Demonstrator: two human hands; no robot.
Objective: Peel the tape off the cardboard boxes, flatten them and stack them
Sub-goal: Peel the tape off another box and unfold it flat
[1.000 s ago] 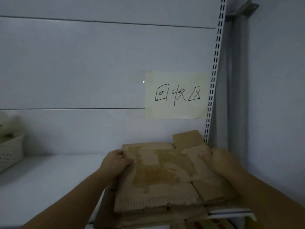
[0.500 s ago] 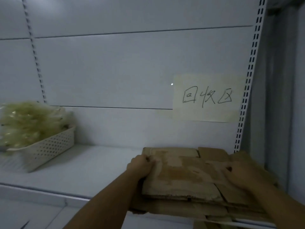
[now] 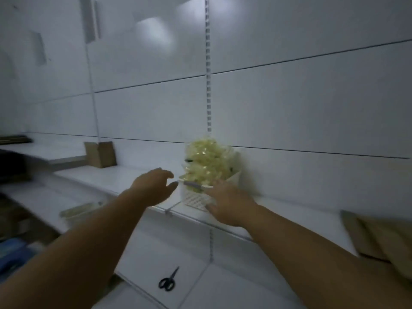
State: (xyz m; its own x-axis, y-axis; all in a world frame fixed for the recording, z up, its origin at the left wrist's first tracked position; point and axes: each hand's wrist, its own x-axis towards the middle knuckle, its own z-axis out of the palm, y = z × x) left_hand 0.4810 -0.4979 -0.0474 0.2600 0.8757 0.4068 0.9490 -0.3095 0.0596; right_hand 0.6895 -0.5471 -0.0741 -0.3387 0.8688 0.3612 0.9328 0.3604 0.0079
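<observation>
Flanking white perforated plastic basket (image 3: 196,200) of crumpled yellowish tape (image 3: 207,161) on white shelf (image 3: 100,176): left hand (image 3: 153,186), right hand (image 3: 229,207), fingers (image 3: 166,172) spread wide, holding nothing.

one heaped basket (image 3: 196,199), one upright cardboard box (image 3: 100,153), one pair of scissors (image 3: 167,281), one cardboard pile (image 3: 379,237).

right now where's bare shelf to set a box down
Bare shelf between the brown box and the white basket, and between the basket and the flattened cardboard. The lower shelf right of the scissors is bare too. Crowded around the basket, heaped with tape.
</observation>
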